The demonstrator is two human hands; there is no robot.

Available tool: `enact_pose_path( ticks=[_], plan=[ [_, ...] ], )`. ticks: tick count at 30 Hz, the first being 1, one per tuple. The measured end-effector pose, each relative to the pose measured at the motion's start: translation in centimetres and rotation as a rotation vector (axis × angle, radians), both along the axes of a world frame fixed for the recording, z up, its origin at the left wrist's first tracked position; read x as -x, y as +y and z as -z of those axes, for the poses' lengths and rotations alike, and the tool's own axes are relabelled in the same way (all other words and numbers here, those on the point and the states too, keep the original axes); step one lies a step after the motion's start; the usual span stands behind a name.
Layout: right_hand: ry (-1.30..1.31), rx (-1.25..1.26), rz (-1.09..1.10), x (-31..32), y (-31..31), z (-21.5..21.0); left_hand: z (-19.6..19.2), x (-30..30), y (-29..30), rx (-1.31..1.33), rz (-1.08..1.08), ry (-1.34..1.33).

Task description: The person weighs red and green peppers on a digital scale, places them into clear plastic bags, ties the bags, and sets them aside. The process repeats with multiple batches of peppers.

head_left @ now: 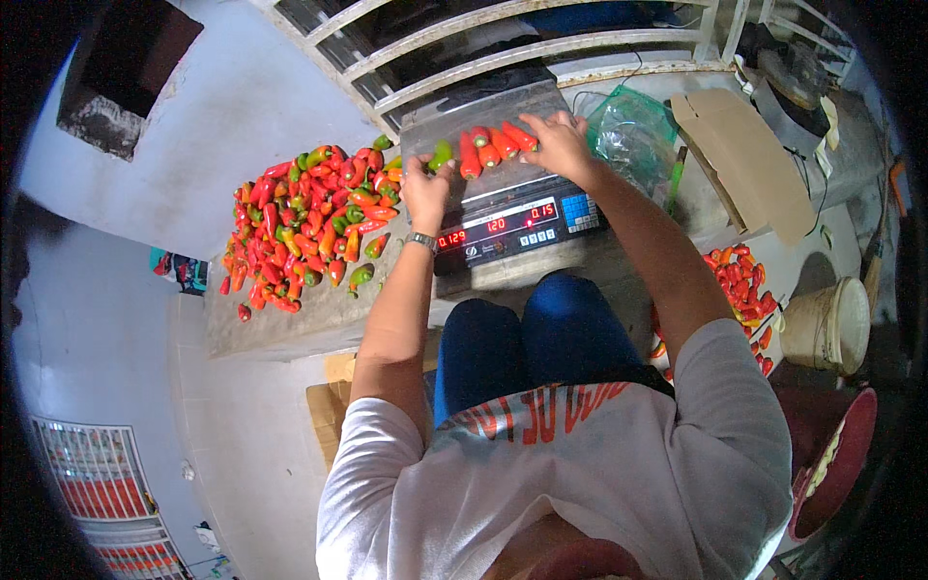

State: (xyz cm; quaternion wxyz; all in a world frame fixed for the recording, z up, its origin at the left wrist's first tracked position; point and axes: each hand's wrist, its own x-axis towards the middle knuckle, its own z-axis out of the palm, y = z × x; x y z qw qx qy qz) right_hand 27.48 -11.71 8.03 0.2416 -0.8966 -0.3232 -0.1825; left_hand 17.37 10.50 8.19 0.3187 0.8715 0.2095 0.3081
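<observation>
while seated at scale [512, 217], left hand [425, 190] pinches green pepper [442, 155]; right hand [558, 145] rests open, fingers spread, on red peppers [493, 147]; pepper pile [304, 227] lies to the left.

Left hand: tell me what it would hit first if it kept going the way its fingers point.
Probably the green pepper on the scale's pan; the left hand already seems to touch it.
</observation>
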Motion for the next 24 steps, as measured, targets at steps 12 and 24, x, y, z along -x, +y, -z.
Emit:
enact_pose_path(
  ticks=[12, 24],
  plan=[
    [0.296, -1.038, 0.094, -4.3, -2.8, 2.2, 0.1, 0.2, 0.6, 0.009, -0.002, 0.009],
    [0.413, -0.788, 0.204, 0.8, -4.2, -1.0, 0.6, 0.2, 0.0, -0.003, -0.025, 0.155]
  ],
)
